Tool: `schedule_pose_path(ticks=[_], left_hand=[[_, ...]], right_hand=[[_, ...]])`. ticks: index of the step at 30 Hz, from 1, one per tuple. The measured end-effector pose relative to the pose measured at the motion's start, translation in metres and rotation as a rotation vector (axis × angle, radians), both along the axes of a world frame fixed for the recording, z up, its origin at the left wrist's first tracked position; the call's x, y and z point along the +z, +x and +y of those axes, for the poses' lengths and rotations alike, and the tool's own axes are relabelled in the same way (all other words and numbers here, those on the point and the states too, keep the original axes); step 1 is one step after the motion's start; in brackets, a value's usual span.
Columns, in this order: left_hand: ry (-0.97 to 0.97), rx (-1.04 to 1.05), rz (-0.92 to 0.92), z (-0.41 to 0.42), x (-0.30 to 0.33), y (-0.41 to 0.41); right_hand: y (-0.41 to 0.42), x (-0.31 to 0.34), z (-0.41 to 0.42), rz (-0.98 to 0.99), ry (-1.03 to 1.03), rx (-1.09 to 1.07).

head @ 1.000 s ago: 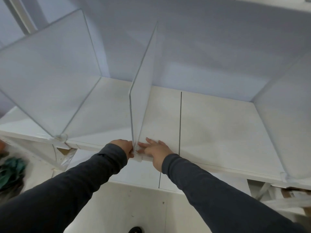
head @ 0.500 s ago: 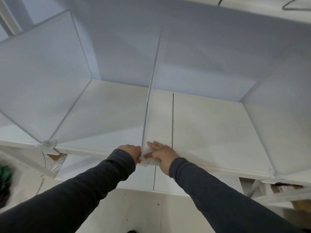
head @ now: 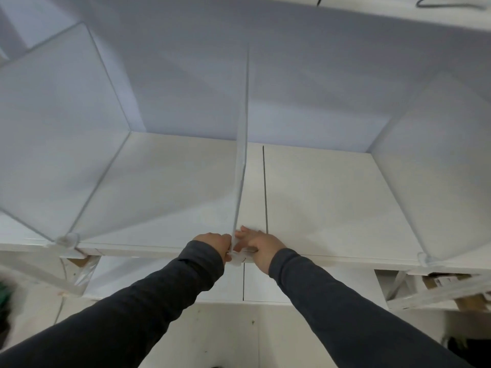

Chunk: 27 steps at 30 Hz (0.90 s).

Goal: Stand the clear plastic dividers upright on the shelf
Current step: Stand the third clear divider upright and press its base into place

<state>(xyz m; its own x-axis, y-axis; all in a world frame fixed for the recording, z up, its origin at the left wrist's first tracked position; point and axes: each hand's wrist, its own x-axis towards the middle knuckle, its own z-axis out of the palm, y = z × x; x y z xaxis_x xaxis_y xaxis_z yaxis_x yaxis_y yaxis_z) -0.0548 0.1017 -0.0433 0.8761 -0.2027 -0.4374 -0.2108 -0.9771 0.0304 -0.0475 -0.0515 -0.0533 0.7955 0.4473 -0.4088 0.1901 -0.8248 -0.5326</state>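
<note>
White shelf [head: 332, 203] carries the middle divider [head: 243, 144] upright; left hand [head: 212, 244] and right hand [head: 256, 245] pinch its near base. Press evenly, keeping it vertical beside the seam [head: 265, 189].

three clear dividers [head: 242, 144], one white shelf [head: 332, 197], two hands [head: 212, 241], two dark sleeves [head: 164, 290]

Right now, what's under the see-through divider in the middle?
The middle divider stands on the white shelf, just left of its dark seam. Both hands cover its front foot, so that part stays hidden.
</note>
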Motion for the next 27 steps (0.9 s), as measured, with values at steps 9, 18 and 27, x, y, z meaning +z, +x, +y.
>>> schedule_pose_path(ticks=[9, 18, 27], left_hand=[[-0.023, -0.006, -0.041, 0.0, -0.003, -0.004], [-0.087, -0.007, -0.196, 0.01, 0.004, -0.022], [-0.18, 0.174, -0.385, 0.042, 0.012, -0.051]], right_hand=[[-0.019, 0.002, 0.001, -0.247, -0.044, 0.023], [-0.043, 0.026, 0.019, -0.582, -0.016, 0.096], [-0.063, 0.038, 0.055, -0.5, 0.071, 0.174]])
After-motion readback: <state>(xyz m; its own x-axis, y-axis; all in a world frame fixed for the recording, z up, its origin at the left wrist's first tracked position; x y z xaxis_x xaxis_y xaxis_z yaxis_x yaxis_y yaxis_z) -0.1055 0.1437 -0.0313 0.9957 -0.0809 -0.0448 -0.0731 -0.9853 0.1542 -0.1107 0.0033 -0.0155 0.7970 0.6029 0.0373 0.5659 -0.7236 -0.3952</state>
